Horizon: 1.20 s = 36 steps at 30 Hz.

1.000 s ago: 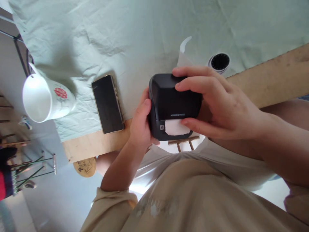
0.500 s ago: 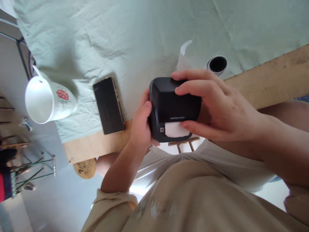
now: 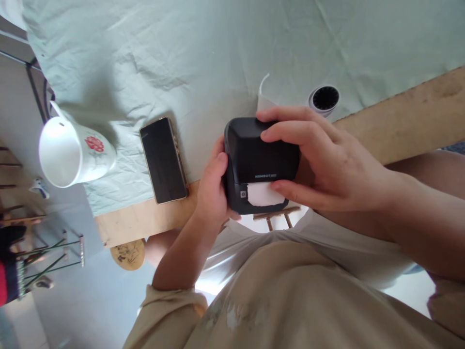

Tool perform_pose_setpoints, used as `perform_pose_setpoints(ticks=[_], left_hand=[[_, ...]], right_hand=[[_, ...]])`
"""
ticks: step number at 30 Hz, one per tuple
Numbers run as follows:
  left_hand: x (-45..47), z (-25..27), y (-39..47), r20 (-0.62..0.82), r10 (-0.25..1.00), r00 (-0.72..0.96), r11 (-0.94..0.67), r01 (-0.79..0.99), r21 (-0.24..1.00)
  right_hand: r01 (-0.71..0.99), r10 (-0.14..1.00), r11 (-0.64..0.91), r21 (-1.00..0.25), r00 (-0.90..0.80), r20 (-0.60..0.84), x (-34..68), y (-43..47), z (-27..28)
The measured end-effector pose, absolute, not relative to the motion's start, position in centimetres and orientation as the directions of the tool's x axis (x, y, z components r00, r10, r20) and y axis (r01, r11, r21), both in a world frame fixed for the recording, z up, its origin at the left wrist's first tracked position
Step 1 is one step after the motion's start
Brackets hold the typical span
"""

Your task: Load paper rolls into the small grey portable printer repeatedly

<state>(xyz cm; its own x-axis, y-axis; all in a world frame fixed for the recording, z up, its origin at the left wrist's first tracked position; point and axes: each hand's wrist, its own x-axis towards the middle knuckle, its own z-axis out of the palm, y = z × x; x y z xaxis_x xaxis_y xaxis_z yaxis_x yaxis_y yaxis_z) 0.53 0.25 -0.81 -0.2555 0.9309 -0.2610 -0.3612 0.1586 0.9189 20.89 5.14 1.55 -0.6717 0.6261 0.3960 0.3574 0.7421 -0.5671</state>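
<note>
A black label printer point(image 3: 256, 150) marked NIIMBOT is held above the table's near edge. My left hand point(image 3: 212, 186) grips its left side, with the thumb on the edge and the other fingers mostly hidden underneath. My right hand point(image 3: 327, 157) clasps the right side, index and middle fingers on the lid, thumb by the front slot. White label paper point(image 3: 264, 194) shows at that slot, its right end touched by my thumb. Behind the printer a thin strip of pale paper point(image 3: 264, 99) curls upward; its lower end is hidden by my right hand.
Left of the printer lies a dark phone point(image 3: 163, 160) on the green cloth point(image 3: 203, 58). A white mug with a red flower point(image 3: 95, 157) lies further left. A small white cylinder with a dark top point(image 3: 324, 100) is at right. A round wooden stool point(image 3: 127, 254) is below the table edge.
The curled paper strip behind the printer has shifted left and now appears narrower. My right hand has moved slightly left over the printer. Both hands keep their hold.
</note>
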Motion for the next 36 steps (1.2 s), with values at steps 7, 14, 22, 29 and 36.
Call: perform_pose_setpoints(ticks=[7,14,22,29,36], left_hand=[[0.5,-0.7,0.2,-0.286,0.917,-0.279,0.200,-0.301,0.933],[0.8,-0.2,0.3,-0.285,0.907,-0.310,0.171,-0.348,0.922],[0.9,0.0,0.3,-0.288,0.914,-0.286,0.156,-0.407,0.900],[1.0,0.4,0.3,-0.291,0.909,-0.299,0.147,-0.422,0.895],[0.8,0.0,0.3,-0.370,0.915,-0.162,0.259,-0.467,0.846]], right_hand=[[0.367,0.631,0.739,-0.565,-0.671,0.391,20.9,5.1,1.4],[0.335,0.642,0.711,-0.618,-0.668,0.376,21.0,5.1,1.5],[0.371,0.661,0.692,-0.620,-0.670,0.337,20.8,4.8,1.9],[0.386,0.660,0.705,-0.595,-0.665,0.350,20.4,5.1,1.7],[0.371,0.680,0.688,-0.624,-0.631,0.373,20.3,4.9,1.4]])
